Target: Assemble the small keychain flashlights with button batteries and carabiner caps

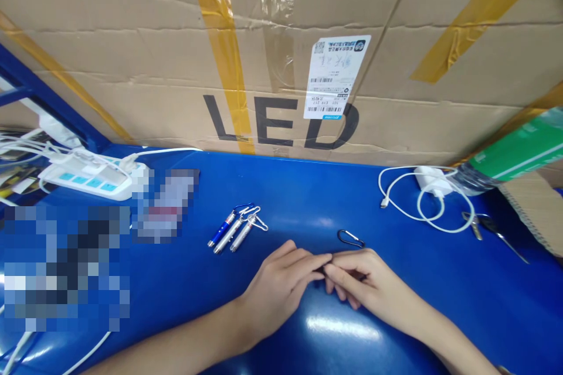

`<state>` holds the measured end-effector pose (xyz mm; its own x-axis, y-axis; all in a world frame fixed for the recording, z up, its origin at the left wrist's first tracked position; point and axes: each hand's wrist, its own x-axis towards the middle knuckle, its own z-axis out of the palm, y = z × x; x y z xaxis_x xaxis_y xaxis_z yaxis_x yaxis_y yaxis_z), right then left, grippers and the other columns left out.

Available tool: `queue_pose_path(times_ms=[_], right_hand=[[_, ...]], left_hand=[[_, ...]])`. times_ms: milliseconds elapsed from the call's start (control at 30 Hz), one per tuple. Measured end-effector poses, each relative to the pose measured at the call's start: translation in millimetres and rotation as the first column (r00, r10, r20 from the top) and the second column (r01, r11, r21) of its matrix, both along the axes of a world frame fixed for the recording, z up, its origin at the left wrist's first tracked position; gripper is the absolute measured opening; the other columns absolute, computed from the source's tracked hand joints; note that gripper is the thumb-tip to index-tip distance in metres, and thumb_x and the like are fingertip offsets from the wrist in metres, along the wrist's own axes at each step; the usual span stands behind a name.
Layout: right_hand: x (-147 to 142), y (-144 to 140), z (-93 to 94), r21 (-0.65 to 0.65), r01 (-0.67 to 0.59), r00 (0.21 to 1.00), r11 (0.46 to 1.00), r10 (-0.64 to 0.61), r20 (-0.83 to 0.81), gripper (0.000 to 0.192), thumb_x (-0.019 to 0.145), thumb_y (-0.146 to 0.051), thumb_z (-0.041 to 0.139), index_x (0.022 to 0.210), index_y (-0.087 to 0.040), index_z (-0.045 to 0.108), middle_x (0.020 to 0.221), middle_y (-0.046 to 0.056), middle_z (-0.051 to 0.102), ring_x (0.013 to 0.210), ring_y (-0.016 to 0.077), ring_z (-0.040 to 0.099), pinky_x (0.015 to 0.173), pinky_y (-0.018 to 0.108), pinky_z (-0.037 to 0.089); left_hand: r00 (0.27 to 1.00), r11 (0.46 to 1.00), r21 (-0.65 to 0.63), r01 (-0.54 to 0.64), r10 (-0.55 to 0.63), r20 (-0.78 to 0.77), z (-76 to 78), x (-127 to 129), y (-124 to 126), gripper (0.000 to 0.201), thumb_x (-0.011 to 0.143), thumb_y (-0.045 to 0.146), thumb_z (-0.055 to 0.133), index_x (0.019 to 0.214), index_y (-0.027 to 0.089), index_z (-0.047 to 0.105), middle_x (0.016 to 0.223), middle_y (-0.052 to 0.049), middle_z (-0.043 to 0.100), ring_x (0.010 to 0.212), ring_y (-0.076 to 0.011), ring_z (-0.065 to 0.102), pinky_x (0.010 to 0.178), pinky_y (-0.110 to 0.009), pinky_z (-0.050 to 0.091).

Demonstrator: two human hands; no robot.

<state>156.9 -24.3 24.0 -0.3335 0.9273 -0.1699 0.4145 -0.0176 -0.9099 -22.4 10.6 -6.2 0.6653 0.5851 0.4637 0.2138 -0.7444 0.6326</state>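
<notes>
Both hands, left and right, were pinched together on a small hidden part (identity unclear); the clip was best kept just beside them.

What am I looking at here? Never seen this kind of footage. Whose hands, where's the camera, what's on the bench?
There is no machine here: a person works with two bare hands, and the single camera sits on their head, looking forward and down.

The left hand and right hand rest on a blue table, fingertips meeting over something too small to make out. Just beyond the right hand lies a dark carabiner clip.

Further left lie three small keychain flashlights, side by side. A white power strip sits at far left, and a white charger with coiled cable at right, with scissors near it. A large cardboard box printed "LED" stands behind. Some patches are blurred out.
</notes>
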Motion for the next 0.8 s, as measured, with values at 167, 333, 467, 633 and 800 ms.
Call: queue_pose_path(times_ms=[167, 333, 467, 633, 800], right_hand=[[1, 2, -0.9, 0.149, 0.046, 0.998, 0.988, -0.051, 0.030, 0.040, 0.091, -0.037, 0.047, 0.062, -0.014, 0.064, 0.053, 0.000, 0.055, 0.044, 0.0071, 0.050, 0.044, 0.017, 0.040], [7, 4, -7.6, 0.500, 0.201, 0.974, 0.842, -0.226, -0.010, 0.020, 0.078, -0.035, 0.067, 0.084, -0.016, 0.070, 0.065, 0.001, 0.060, 0.048, 0.0080, 0.050, 0.045, 0.019, 0.045], [9, 3, -9.7, 0.671, 0.169, 0.976, 0.722, -0.216, -0.013, 0.019, 0.082, -0.033, 0.063, 0.090, -0.019, 0.072, 0.081, 0.004, 0.061, 0.051, 0.0076, 0.053, 0.046, 0.021, 0.046], [12, 0, -10.3, 0.703, 0.091, 0.982, 0.706, -0.182, 0.056, 0.018, 0.088, -0.025, 0.056, 0.088, -0.020, 0.074, 0.084, 0.005, 0.062, 0.051, 0.0073, 0.056, 0.048, 0.021, 0.047], [14, 0, -6.4, 0.591, 0.097, 0.990, 0.801, -0.140, 0.027, 0.024, 0.088, -0.032, 0.055, 0.079, -0.022, 0.075, 0.079, 0.004, 0.063, 0.060, 0.0109, 0.061, 0.056, 0.023, 0.050]], left_hand=[[0.995, 0.986, -0.138, -0.093, 0.089, -0.035, 9.3, 1, -1, 0.020, 0.091, 0.007, 0.043, 0.095, 0.015, 0.061, 0.080, -0.002, 0.066, 0.070, -0.0152, 0.053, 0.072, -0.027, 0.041], [0.990, 0.965, -0.222, -0.141, 0.140, -0.019, 10.5, 1, 1, 0.018, 0.090, 0.008, 0.044, 0.097, 0.016, 0.059, 0.081, -0.002, 0.064, 0.073, -0.0161, 0.051, 0.071, -0.026, 0.040], [0.993, 0.960, -0.250, -0.122, 0.117, -0.037, 9.4, 2, 2, 0.018, 0.091, 0.010, 0.042, 0.096, 0.017, 0.059, 0.075, -0.001, 0.062, 0.069, -0.0163, 0.049, 0.068, -0.026, 0.039], [0.996, 0.969, -0.237, -0.073, 0.060, -0.064, 12.7, 3, 3, 0.020, 0.091, 0.012, 0.039, 0.090, 0.017, 0.058, 0.073, -0.001, 0.061, 0.067, -0.0160, 0.050, 0.069, -0.028, 0.041], [0.995, 0.973, -0.228, -0.033, 0.009, -0.103, 13.4, 3, 2, 0.021, 0.091, 0.012, 0.040, 0.091, 0.018, 0.060, 0.072, -0.001, 0.062, 0.069, -0.0164, 0.053, 0.069, -0.028, 0.043]])
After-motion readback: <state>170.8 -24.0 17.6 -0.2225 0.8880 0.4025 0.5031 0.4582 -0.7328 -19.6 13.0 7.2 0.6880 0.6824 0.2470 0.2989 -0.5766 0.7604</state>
